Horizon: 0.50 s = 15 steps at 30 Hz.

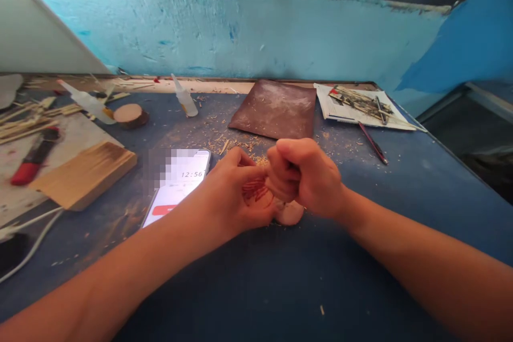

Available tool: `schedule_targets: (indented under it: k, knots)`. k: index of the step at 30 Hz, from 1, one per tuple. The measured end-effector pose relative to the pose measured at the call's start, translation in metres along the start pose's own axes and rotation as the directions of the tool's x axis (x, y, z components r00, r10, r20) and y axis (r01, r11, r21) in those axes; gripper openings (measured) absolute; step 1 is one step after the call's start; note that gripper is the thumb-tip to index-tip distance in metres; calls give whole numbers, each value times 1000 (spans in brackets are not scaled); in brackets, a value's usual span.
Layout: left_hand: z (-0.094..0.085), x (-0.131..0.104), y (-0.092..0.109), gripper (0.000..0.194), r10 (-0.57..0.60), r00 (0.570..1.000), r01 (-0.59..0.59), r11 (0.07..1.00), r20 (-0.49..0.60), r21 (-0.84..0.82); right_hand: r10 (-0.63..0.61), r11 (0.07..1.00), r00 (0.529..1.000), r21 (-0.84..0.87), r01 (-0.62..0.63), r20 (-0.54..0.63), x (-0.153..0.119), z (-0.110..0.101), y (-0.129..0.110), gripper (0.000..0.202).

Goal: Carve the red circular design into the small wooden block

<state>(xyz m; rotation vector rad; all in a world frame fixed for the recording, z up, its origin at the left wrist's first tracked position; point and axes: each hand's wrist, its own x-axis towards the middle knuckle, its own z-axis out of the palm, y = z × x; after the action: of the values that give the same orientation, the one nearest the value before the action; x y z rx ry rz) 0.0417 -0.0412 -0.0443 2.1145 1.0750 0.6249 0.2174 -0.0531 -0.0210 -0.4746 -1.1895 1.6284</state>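
Note:
My left hand (pixel 236 187) curves around a small reddish item (pixel 255 192) made of thin strips, its fingers and thumb pressed near it. My right hand (pixel 300 173) is closed in a fist right against the left fingertips; whatever it grips is hidden. Beneath the hands a pale round wooden disc (pixel 290 215) lies on the blue table. Small wood shavings (pixel 260 160) are scattered just beyond the hands.
A lit phone (pixel 200 163) lies beside my left forearm. Further left are a wooden block (pixel 86 173), a red-black tool (pixel 34 157) and glue bottles (pixel 185 99). Behind sit brown sandpaper (pixel 276 109), papers with sticks (pixel 360 107) and a pen (pixel 373 143).

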Motion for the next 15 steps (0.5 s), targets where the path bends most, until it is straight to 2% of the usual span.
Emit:
schedule_targets:
  k: [3, 7, 10, 15]
  knots:
    - [-3, 1, 2, 26, 8, 1000, -7, 1000, 18, -17, -32, 999, 999, 17, 32, -28, -2, -4, -8, 54]
    - [-5, 1, 2, 34, -12, 1000, 12, 1000, 8, 22, -55, 998, 998, 16, 55, 30, -5, -4, -19, 55]
    - [-5, 1, 3, 28, -21, 999, 21, 1000, 37, 6, -24, 1000, 1000, -9, 24, 16, -7, 0, -13, 55]
    - [-3, 0, 4, 18, -25, 999, 28, 998, 45, -63, -48, 991, 999, -127, 50, 18, -12, 5, 0, 59]
